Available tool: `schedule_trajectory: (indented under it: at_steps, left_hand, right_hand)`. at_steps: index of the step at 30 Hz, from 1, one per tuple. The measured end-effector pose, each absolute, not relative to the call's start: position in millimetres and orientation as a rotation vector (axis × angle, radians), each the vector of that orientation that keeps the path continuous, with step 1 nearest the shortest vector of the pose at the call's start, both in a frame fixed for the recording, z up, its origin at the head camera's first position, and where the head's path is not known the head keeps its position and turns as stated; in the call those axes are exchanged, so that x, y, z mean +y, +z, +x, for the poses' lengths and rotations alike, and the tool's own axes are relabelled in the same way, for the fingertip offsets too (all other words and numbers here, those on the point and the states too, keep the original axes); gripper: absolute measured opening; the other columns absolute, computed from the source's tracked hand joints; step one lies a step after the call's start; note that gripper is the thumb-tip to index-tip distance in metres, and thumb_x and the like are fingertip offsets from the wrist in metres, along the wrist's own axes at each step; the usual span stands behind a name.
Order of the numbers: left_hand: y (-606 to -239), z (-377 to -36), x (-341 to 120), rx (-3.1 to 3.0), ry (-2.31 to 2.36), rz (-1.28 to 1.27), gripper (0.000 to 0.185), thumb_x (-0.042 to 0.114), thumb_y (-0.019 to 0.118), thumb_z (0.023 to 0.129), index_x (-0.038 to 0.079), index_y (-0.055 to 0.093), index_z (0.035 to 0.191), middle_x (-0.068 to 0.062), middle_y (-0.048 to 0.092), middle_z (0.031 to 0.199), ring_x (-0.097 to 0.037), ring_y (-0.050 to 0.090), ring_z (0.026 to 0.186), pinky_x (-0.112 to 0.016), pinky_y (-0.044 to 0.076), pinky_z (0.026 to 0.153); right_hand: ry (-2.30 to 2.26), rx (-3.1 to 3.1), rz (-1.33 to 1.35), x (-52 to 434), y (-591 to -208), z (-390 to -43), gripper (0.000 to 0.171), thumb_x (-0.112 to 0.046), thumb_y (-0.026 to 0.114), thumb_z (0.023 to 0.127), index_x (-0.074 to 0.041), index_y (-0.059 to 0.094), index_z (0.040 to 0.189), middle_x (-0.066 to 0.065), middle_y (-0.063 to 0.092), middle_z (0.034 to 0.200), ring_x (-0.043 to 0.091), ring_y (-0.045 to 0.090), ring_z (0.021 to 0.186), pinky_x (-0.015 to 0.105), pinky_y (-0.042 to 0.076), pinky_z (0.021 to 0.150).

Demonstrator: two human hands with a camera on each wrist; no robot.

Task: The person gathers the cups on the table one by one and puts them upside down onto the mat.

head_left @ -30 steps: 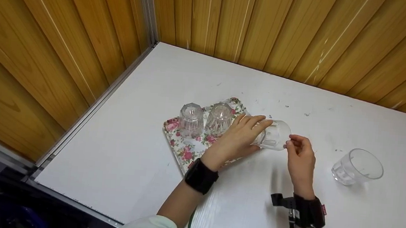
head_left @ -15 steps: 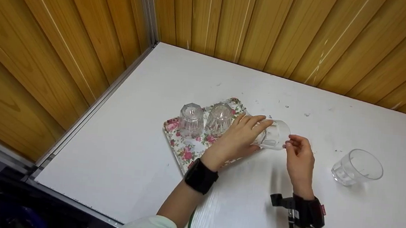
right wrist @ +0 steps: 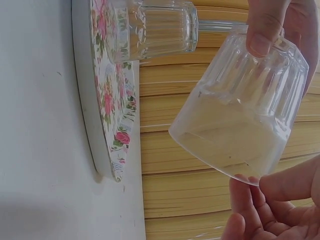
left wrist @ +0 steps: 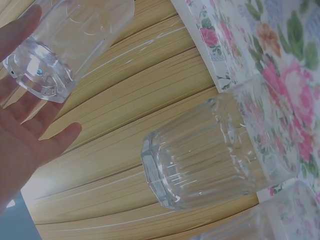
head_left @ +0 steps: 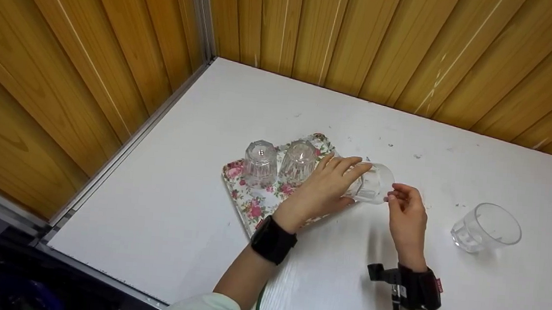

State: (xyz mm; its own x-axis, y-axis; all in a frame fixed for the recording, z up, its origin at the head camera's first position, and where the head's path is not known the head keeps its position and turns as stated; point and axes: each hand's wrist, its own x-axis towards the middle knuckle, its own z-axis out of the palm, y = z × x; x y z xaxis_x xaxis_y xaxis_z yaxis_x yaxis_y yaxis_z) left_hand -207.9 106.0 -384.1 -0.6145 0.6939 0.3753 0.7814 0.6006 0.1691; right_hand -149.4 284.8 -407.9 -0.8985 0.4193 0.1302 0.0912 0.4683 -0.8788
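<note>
Left hand (head_left: 325, 186) grips the unmarked glass (head_left: 374, 183) over the floral tray (head_left: 252, 205); right hand (head_left: 407, 212) pinches its rim.

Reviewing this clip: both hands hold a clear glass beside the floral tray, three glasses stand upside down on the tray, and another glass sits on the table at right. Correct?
Not quite: the head view shows two upside-down glasses on the floral tray, not three. The left hand and right hand do hold a clear glass, and another glass sits at right.

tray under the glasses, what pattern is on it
The tray has pink roses and green leaves on white, clearest in the left wrist view.
</note>
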Motion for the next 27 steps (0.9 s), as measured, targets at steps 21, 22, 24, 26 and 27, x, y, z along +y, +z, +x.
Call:
schedule_trajectory:
  at_steps: [21, 22, 24, 26, 27]
  left_hand:
    - [-382.8, -207.4, 105.5, -2.530, -0.463, -1.210, 0.074, 0.031, 0.071, 0.076, 0.020, 0.033, 0.138, -0.003, 0.041, 0.137, -0.020, 0.040, 0.123, -0.043, 0.017, 0.112]
    - [-382.9, -207.3, 105.4, -2.528, -0.465, -1.207, 0.073, 0.031, 0.071, 0.076, 0.020, 0.033, 0.138, -0.003, 0.041, 0.137, -0.020, 0.040, 0.122, -0.043, 0.017, 0.112]
    - [-382.7, -207.3, 105.2, -2.522, -0.468, -1.206, 0.073, 0.031, 0.071, 0.076, 0.020, 0.034, 0.138, -0.003, 0.041, 0.137, -0.020, 0.041, 0.122, -0.043, 0.018, 0.112]
    - [-382.4, -207.2, 104.9, -2.525, -0.467, -1.206, 0.073, 0.031, 0.071, 0.076, 0.020, 0.033, 0.138, -0.003, 0.040, 0.137, -0.020, 0.041, 0.122, -0.042, 0.017, 0.112]
    - [-382.2, -207.1, 104.7, -2.528, -0.467, -1.206, 0.073, 0.031, 0.071, 0.077, 0.020, 0.033, 0.138, -0.003, 0.040, 0.137, -0.020, 0.041, 0.122, -0.042, 0.017, 0.112]
  right_hand:
    - [1.410, -2.417, -0.439, 283.8, -407.5, -148.4, 0.027, -0.006, 0.047, 0.093, 0.000, 0.050, 0.119, 0.011, 0.055, 0.105, 0.004, 0.052, 0.084, 0.008, 0.041, 0.069]
    - [1.412, -2.414, -0.437, 283.6, -407.6, -148.4, 0.027, -0.007, 0.047, 0.093, 0.000, 0.050, 0.119, 0.011, 0.055, 0.105, 0.004, 0.052, 0.084, 0.008, 0.041, 0.069]
    - [1.413, -2.410, -0.434, 283.2, -407.6, -148.4, 0.027, -0.007, 0.048, 0.093, 0.000, 0.050, 0.119, 0.011, 0.055, 0.105, 0.004, 0.052, 0.085, 0.007, 0.041, 0.069]
    - [1.415, -2.408, -0.431, 282.8, -407.8, -148.5, 0.028, -0.007, 0.048, 0.093, -0.001, 0.050, 0.119, 0.011, 0.055, 0.105, 0.004, 0.053, 0.085, 0.007, 0.041, 0.070]
    - [1.415, -2.408, -0.430, 282.6, -408.1, -148.6, 0.028, -0.008, 0.048, 0.093, -0.001, 0.050, 0.119, 0.011, 0.056, 0.105, 0.004, 0.053, 0.085, 0.007, 0.041, 0.070]
